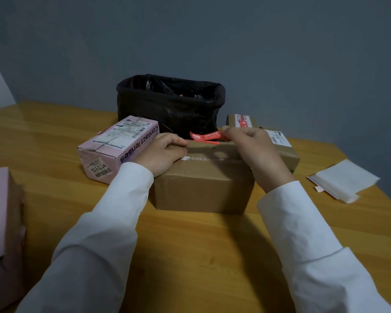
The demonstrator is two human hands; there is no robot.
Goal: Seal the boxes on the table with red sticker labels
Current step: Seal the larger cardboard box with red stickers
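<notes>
A plain brown box [203, 184] is sitting at the middle of the wooden surface [54, 136], flaps closed. The left hand [163, 152] is resting on the box's top left corner, fingers curled over the far edge and pressing the flap down. The right hand [253, 150] is pinching one end of a red sticker label [207, 136] between thumb and fingertips, holding it stretched just above the far edge of the box top; whether the label's other end is touching the cardboard cannot be told. Both arms are wearing white sleeves [113, 222]. A pink box [119, 147] marked "Contact lenses" is lying just left of the brown box, touching the left hand's side. Behind stands a bin lined with a black bag [169, 102]. To the far right, a smaller brown box [282, 147] and another box bearing a red label [242, 120] are sitting close together. A stack of white backing sheets [345, 179] is lying at the right edge. Another pink box [2, 233] is occupying the near left corner.
</notes>
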